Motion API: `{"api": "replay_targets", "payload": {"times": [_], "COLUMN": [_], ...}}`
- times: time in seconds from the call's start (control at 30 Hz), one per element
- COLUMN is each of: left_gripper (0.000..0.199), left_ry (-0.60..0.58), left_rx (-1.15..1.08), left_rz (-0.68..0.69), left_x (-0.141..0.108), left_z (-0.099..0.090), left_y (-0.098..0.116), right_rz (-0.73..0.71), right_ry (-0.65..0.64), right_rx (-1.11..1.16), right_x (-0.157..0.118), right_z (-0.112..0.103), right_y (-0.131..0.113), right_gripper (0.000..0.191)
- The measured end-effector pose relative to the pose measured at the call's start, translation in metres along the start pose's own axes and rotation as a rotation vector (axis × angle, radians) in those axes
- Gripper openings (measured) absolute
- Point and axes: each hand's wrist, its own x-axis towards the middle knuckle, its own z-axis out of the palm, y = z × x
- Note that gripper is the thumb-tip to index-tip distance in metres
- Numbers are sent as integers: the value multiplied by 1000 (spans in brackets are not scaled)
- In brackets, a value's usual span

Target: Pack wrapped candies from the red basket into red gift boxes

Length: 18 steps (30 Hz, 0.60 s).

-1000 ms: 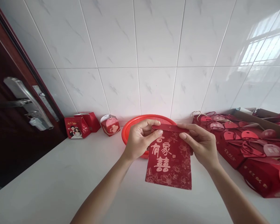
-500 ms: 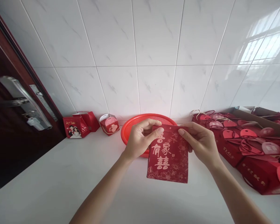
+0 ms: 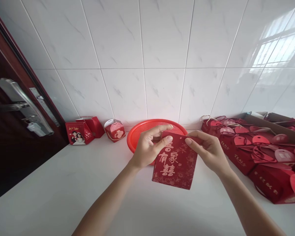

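Note:
A red paper gift bag (image 3: 173,167), nearly flat, hangs upright and slightly tilted between my hands above the white tabletop. Pale Chinese characters and flower line-work cover its front, and a small hole shows near its top edge. My left hand (image 3: 149,146) pinches the upper left corner, thumb in front and index finger raised behind. At the upper right corner, my right hand (image 3: 207,149) grips the bag with its thumb in front; the other fingers are curled behind, partly hidden. Behind the bag sits a red plastic basket (image 3: 132,139), its front partly covered.
Rows of red gift boxes (image 3: 263,167) with cords fill the right side, beside a cardboard box (image 3: 282,129). To the left stand a small red box (image 3: 115,131) and a red box with a couple printed on it (image 3: 77,133). A tiled wall (image 3: 162,91) closes the back.
The gift bag has tilted, its lower edge swinging left and slightly up. My right hand has shifted a little left; both hands keep their hold.

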Motion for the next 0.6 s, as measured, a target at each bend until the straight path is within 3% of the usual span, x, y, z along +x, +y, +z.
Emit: {"api": "replay_targets", "payload": {"times": [0.27,0.6], "left_gripper": [25,26], "left_ry": [-31,-135], "left_rx": [-17,63], "left_rz": [10,94], "left_x": [0,-1], "left_z": [1,3], "left_y": [-2,-1], "right_rz": [-22,45], "right_ry": [-11,-131], "right_rx": [5,87], "right_x": [-1,0], "right_z": [1,1], "right_y": [0,-4], "right_gripper": [30,19]}}
